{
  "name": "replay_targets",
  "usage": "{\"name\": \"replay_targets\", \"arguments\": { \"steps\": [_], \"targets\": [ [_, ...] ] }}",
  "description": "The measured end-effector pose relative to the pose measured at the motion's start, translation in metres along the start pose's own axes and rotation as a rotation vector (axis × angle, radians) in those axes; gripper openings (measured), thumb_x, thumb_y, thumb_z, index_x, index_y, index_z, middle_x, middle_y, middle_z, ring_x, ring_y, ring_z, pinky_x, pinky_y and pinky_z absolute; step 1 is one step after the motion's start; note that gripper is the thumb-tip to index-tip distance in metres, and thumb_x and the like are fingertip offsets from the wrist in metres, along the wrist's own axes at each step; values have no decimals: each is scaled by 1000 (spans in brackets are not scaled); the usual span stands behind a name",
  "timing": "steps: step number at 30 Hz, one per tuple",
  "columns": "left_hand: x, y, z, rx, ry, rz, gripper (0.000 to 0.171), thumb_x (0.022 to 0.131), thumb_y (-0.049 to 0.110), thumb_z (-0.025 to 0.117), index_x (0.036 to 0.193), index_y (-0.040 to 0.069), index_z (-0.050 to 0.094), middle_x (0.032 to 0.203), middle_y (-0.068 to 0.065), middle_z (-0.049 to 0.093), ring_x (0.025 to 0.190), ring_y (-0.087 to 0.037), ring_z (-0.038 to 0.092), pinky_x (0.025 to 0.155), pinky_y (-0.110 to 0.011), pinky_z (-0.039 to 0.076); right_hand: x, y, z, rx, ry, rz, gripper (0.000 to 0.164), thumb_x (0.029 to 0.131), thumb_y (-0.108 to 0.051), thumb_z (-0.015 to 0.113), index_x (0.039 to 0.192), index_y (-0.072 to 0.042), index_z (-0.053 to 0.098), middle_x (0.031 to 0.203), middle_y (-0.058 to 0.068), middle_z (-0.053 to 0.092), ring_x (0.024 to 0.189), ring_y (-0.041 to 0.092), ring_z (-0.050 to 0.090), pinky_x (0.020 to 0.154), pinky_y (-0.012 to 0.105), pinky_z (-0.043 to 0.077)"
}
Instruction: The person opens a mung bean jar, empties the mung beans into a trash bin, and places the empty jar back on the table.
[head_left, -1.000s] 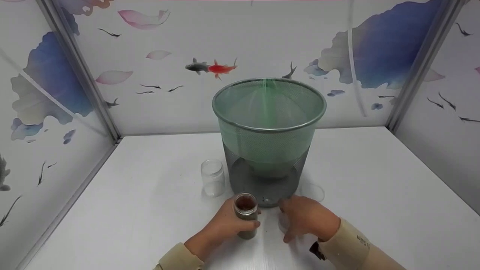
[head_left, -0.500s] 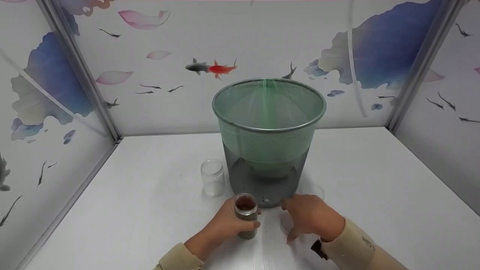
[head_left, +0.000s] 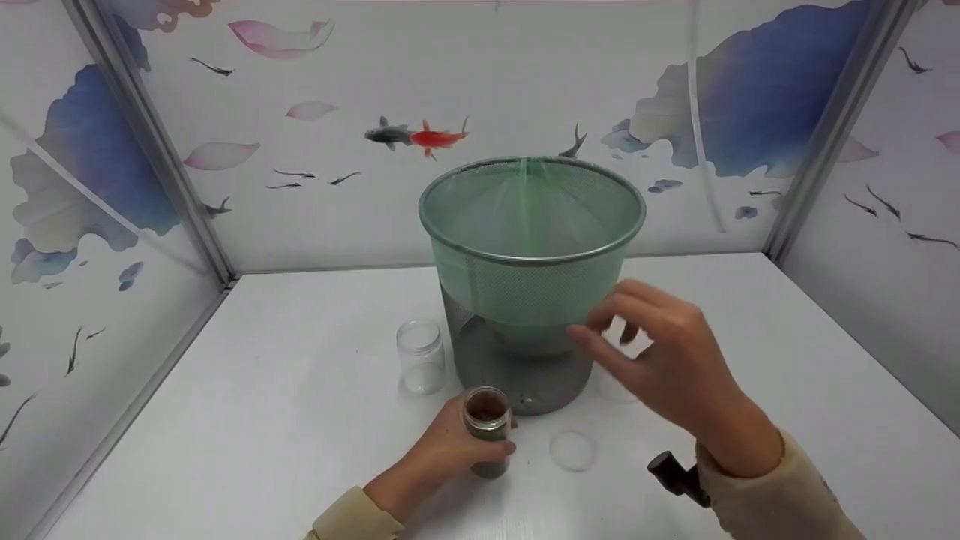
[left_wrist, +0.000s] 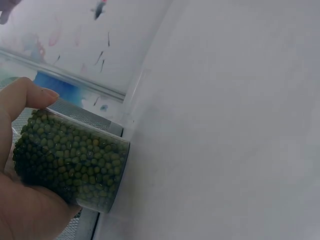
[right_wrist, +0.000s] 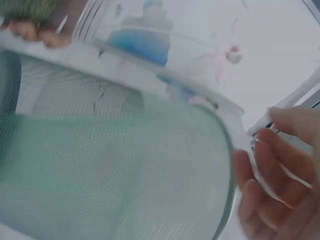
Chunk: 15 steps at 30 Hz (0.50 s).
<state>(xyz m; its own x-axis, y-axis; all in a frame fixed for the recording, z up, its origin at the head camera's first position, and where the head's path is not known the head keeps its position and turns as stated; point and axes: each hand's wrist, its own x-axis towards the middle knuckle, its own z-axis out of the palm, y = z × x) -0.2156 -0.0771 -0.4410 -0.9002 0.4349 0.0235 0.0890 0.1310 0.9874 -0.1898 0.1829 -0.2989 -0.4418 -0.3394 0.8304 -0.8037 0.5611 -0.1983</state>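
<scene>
My left hand (head_left: 442,446) grips a clear jar (head_left: 486,426) standing upright without a lid at the front middle of the table. The left wrist view shows small green beans (left_wrist: 75,160), likely mung beans, through its wall; the contents look reddish brown at the mouth in the head view. My right hand (head_left: 667,352) is raised before the right side of a mesh wastebasket (head_left: 480,367), fingers loosely bent, nothing seen between them. In the right wrist view its fingers (right_wrist: 270,170) are beside the basket's rim. A clear round lid (head_left: 572,451) lies flat right of the jar.
The wastebasket has a translucent green bag (head_left: 525,292) lining its upper part. Left of it stands an open, empty clear jar (head_left: 421,360). Another clear ring-shaped piece (head_left: 616,390) lies right of the basket, partly behind my right hand. Printed white panels (head_left: 315,210) enclose the table.
My right hand has lifted off the lid on the table and moved up and right toward the basket's side, leaving the lid there. The left hand and its jar hold still.
</scene>
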Motion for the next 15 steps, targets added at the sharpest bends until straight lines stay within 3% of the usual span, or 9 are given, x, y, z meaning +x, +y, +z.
{"name": "replay_targets", "arguments": {
  "steps": [2,4,7,9,12,15],
  "targets": [
    [0,1,0,1,-3,-6,53,80,1,83,129,2,62,111,-2,72,110,-19,63,109,-44,44,6,11,1,-12,113,-17,22,83,0,88,99,-9,76,100,5,69,94,19,65,82,25,51],
    [1,1,1,1,-5,-10,53,79,1,83,128,3,63,112,-1,72,111,-19,63,110,-45,44,11,24,4,-42,165,-21,36,82,-1,88,116,-7,75,117,12,67,114,29,62,98,39,49],
    [1,1,1,-3,-6,-11,53,79,1,83,128,3,63,112,-1,72,111,-19,63,110,-45,44,15,45,11,-87,132,-35,56,88,-12,87,140,-10,66,142,17,57,142,38,47,114,59,38],
    [1,0,2,-1,-2,-9,53,78,1,82,127,3,63,112,-1,72,111,-19,63,109,-44,45,18,57,17,-120,81,-44,58,96,-23,82,148,-12,59,152,17,51,152,39,37,120,66,30],
    [2,0,3,14,8,-3,53,77,1,82,127,3,63,111,-1,72,110,-18,64,108,-43,45,20,70,27,-150,38,-60,49,103,-30,73,146,-10,60,149,16,54,152,38,37,125,64,22],
    [3,2,3,28,15,-4,53,77,2,82,127,3,63,111,0,73,110,-17,64,109,-44,45,23,77,34,-131,75,-80,33,102,-21,74,131,-9,66,130,15,63,140,39,48,126,63,18]
  ]
}}
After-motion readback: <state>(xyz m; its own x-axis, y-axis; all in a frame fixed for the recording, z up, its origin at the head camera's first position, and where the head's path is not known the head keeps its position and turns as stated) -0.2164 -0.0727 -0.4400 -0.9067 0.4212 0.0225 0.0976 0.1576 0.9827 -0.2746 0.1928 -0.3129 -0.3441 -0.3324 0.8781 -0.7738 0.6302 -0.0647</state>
